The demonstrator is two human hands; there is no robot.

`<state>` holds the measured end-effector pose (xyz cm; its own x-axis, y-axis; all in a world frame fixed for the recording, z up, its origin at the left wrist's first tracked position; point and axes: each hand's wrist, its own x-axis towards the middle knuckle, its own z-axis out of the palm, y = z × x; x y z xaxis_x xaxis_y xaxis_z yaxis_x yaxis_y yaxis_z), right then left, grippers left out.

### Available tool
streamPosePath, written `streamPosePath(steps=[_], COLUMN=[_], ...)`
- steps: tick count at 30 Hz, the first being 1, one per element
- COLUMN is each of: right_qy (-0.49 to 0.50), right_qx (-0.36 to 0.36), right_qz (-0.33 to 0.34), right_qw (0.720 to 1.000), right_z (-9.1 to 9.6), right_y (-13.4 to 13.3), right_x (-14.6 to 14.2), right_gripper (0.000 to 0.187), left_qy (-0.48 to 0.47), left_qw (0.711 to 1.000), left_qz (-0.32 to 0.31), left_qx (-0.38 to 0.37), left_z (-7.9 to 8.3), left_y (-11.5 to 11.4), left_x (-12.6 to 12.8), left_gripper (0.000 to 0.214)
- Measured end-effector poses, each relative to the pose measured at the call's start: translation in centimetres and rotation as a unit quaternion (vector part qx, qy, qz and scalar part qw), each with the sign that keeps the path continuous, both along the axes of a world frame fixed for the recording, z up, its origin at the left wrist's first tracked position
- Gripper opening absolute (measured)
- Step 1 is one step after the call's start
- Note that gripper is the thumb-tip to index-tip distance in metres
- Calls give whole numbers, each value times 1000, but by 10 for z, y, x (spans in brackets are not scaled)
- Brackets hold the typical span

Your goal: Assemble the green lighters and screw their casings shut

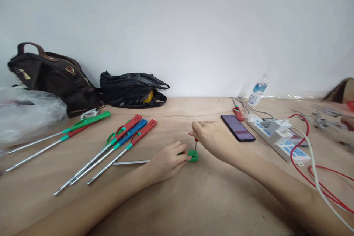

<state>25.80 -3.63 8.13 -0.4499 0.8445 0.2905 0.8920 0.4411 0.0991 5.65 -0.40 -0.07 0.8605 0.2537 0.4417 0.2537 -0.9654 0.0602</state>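
My left hand (170, 159) is closed over the handle of a green long-necked lighter (195, 158), pressing it to the table. Its metal tube (131, 162) sticks out to the left from under the hand. In my right hand (207, 132) is a screwdriver (196, 146), held upright with its tip on the end of the green handle. The fingers hide most of the screwdriver's red handle. Left of my hands lie several more long lighters, among them a blue one (134, 132) and a red one (149, 126).
A phone (238, 128) and a power strip (287, 147) with red and white cables lie to the right. Behind are a water bottle (258, 90), a black plastic bag (129, 88) and a dark handbag (55, 77). Another person's hand (347, 122) shows at the right edge, near metal parts.
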Motion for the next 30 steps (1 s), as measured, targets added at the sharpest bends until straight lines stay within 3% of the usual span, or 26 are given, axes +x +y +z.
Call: streamPosePath(steps=[4,7,12,16,21,30], right_qy=[75,83,7,-23,-7,-11], right_qx=[-140,-174,-70,2,37,66], right_qz=[123,113,57,10,-43,-91], right_qw=[980,975,996,1000,998,994], right_z=[15,20,14,8,2,-3], right_y=[-3,-5,-6,-7,-6,-9], right_x=[17,20,4,-4,-5,-10], right_gripper=[14,13,7,16,30,34], left_qy=[3,9,15,18,17,21], left_qw=[1000,1000,1000,1000,1000,999], left_qz=[-5,-4,1,4,12,16], left_qx=[-2,-3,-9,-21,-20,-22], left_z=[1,1,-2,-3,-3,-2], left_y=[0,1,2,3,1,1], left_x=[0,0,-1,-1,-1,0], left_gripper=[26,25,25,24,24,25])
